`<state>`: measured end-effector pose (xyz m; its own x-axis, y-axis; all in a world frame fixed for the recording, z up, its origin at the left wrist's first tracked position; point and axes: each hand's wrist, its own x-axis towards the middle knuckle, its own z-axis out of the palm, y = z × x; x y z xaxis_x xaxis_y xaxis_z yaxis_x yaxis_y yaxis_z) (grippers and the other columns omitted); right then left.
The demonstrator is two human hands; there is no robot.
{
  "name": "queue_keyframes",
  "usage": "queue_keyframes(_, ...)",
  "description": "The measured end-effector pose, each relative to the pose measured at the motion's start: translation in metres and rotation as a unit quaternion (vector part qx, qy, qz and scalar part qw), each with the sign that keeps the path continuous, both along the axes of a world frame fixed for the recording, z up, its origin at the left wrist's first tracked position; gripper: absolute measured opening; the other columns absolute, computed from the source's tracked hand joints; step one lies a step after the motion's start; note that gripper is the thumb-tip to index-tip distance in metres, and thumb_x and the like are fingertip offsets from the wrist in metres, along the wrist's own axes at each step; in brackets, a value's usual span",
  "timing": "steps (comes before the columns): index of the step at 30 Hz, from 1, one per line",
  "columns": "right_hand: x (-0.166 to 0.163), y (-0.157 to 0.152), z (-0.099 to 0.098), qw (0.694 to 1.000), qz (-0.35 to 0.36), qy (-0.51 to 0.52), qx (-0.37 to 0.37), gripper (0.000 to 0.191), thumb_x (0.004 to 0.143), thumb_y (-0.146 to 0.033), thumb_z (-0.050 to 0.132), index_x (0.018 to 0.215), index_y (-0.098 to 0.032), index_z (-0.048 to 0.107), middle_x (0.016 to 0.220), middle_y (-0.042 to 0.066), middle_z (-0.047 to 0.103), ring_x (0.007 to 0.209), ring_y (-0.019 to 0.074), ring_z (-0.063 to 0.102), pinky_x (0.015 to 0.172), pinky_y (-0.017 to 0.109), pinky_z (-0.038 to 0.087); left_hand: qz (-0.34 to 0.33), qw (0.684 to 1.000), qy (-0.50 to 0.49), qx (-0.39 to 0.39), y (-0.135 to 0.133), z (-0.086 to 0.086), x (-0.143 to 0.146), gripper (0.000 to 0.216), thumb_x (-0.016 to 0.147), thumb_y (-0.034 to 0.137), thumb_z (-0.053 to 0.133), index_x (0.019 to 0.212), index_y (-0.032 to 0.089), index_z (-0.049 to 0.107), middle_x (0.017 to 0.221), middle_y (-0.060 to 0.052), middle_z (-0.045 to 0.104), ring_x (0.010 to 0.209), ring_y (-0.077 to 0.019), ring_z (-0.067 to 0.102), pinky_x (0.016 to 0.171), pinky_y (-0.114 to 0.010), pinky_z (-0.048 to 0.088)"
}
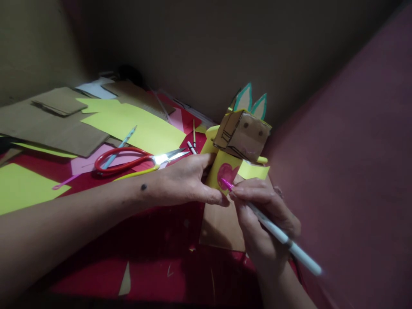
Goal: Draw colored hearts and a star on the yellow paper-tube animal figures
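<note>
A cardboard figure (222,223) stands upright, with a box head (251,133), two green-edged pointed ears (244,98) and a yellow paper body bearing a pink heart (227,171). My left hand (186,178) grips its left side, thumb across the front and the other fingers partly hidden behind the body. Between the fingers of my right hand (267,210) is a felt-tip marker (273,229) with a white barrel; its pink tip touches the heart.
Left of my left hand lie red-handled scissors (128,159) and a blue pencil (120,146). Yellow paper (138,124) and cardboard sheets (58,124) spread beyond them on the red table (154,274). A pinkish wall (354,171) rises close on the right.
</note>
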<state>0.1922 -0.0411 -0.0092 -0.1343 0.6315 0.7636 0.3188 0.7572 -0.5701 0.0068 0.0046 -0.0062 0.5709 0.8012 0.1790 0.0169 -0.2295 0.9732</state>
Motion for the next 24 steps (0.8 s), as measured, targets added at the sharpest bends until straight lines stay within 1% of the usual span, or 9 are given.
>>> queue_keyframes(3,-0.0012,-0.0001,0.0005,1.0,0.004,0.001,-0.006,0.021,0.083,-0.003,0.065,0.084,-0.023,0.073,0.079,0.0,0.072,0.076,0.0148,0.069,0.069,0.03,0.058,0.006,1.0,-0.001,-0.003,-0.0002,0.0015,0.0001,0.032,0.076,0.027,0.084,0.099,0.018,0.063,0.097,-0.002,0.072,0.088,-0.0208,0.069,0.075,-0.031,0.052)
queue_keyframes(6,-0.0022,-0.0001,0.0009,1.0,0.008,0.003,-0.005,0.022,0.081,-0.001,0.067,0.08,-0.022,0.072,0.074,-0.001,0.07,0.071,0.0144,0.069,0.067,0.03,0.058,0.007,1.0,-0.01,-0.003,-0.0005,0.002,0.0002,0.03,0.076,0.027,0.084,0.096,0.018,0.063,0.095,-0.001,0.073,0.086,-0.0196,0.068,0.074,-0.03,0.052)
queue_keyframes(10,-0.0014,0.0001,-0.0002,1.0,0.007,0.004,-0.009,0.022,0.08,-0.001,0.067,0.079,-0.022,0.072,0.073,-0.001,0.07,0.07,0.0149,0.068,0.067,0.031,0.058,-0.007,1.0,-0.003,-0.001,-0.0003,0.0017,-0.0003,0.03,0.078,0.026,0.083,0.101,0.019,0.065,0.095,-0.001,0.073,0.088,-0.0197,0.069,0.075,-0.029,0.052)
queue_keyframes(15,-0.0008,0.0006,-0.0006,1.0,0.005,0.004,-0.007,0.022,0.082,-0.002,0.066,0.084,-0.023,0.073,0.077,0.001,0.072,0.074,0.0152,0.069,0.068,0.031,0.058,0.012,1.0,-0.006,0.004,-0.0013,-0.0003,0.0005,0.034,0.077,0.028,0.084,0.102,0.018,0.064,0.098,-0.002,0.073,0.09,-0.022,0.069,0.075,-0.031,0.053)
queue_keyframes(20,-0.0029,0.0001,0.0019,1.0,0.007,0.007,-0.009,0.021,0.08,-0.002,0.067,0.078,-0.022,0.072,0.072,0.0,0.07,0.069,0.0154,0.068,0.065,0.031,0.058,0.006,1.0,-0.01,-0.006,-0.0013,-0.0007,0.0005,0.03,0.077,0.027,0.083,0.099,0.018,0.064,0.095,-0.002,0.073,0.088,-0.021,0.069,0.074,-0.03,0.053)
queue_keyframes(24,-0.0028,-0.0002,0.0051,1.0,0.008,0.006,-0.013,0.022,0.078,-0.001,0.064,0.074,-0.022,0.07,0.07,0.0,0.069,0.066,0.0156,0.067,0.061,0.03,0.057,0.003,1.0,-0.009,-0.005,0.0,-0.0017,-0.0001,0.034,0.076,0.029,0.085,0.101,0.018,0.065,0.096,-0.003,0.074,0.088,-0.0217,0.069,0.074,-0.031,0.053)
